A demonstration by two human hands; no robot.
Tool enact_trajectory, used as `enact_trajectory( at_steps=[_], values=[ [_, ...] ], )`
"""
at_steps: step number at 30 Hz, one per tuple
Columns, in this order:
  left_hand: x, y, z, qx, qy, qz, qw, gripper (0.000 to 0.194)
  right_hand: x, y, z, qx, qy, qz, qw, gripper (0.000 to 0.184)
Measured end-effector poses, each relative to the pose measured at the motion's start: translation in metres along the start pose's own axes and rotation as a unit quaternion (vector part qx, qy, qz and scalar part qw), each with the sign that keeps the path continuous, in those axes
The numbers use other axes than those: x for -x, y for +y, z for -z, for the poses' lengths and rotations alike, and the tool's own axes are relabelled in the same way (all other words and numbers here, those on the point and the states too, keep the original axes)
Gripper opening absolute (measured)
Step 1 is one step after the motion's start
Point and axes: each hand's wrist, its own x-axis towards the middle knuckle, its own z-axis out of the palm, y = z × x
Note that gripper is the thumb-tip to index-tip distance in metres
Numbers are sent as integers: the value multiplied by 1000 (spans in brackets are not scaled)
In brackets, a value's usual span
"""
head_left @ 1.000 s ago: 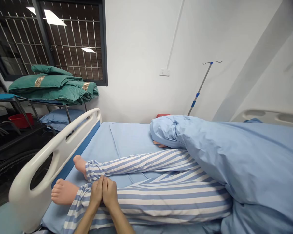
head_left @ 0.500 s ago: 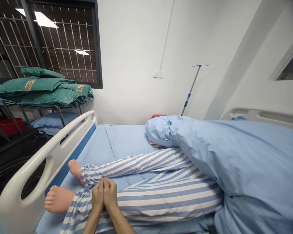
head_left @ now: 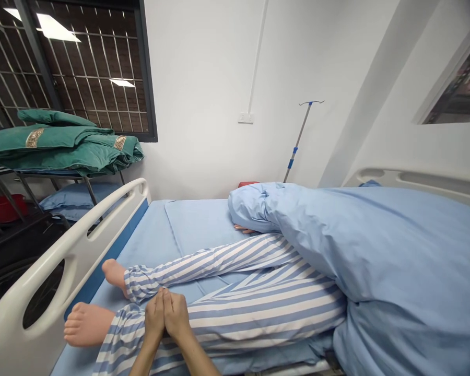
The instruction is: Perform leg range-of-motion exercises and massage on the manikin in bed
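Note:
My left hand (head_left: 154, 316) and my right hand (head_left: 176, 315) are pressed palm to palm, fingers together and pointing away from me. Their lower edges rest on the blue-and-white striped trouser leg (head_left: 235, 318) of a person lying on the bed, near the shin. A second striped trouser leg (head_left: 203, 263) lies beyond them. Two bare feet, the nearer foot (head_left: 88, 325) and the farther foot (head_left: 114, 275), point towards the left bed rail. A light blue quilt (head_left: 360, 245) covers the upper body, with a hand (head_left: 243, 228) showing at its edge.
A white bed rail (head_left: 62, 256) runs along the left side of the blue-sheeted mattress (head_left: 149, 235). Behind it stand a rack with green folded quilts (head_left: 58, 143), a blue pillow (head_left: 74, 201) and a red basin (head_left: 3, 208). An IV pole (head_left: 300, 141) stands against the wall.
The whole scene has slid left and slightly up in view as my head turned. My hands stay pressed together on the same trouser leg.

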Motion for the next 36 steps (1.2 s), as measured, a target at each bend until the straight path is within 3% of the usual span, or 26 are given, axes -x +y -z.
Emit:
enact_trajectory(
  at_steps=[4,7,9,12,16,25,31,36],
  values=[
    [7,27,-10,117,-15,74,990,40,-7,9,0,-59,42,-29,997,48],
    [13,47,-18,219,-4,85,972,43,-10,13,2,-116,54,-43,991,50],
    [14,49,-20,250,11,101,963,42,-11,14,3,-120,63,-44,990,48],
    [11,35,-20,197,18,126,972,40,-9,15,0,-89,71,-42,993,45],
    [8,18,-17,65,-21,79,994,43,-10,14,-1,-61,83,-53,993,46],
    [16,30,-16,-5,-77,-7,997,48,-12,-11,27,53,28,7,998,47],
    [15,27,-19,6,-72,-10,997,43,-4,5,24,57,47,-5,997,48],
    [18,46,-29,143,-38,48,988,40,-9,13,25,-5,71,-16,997,51]
  ],
)
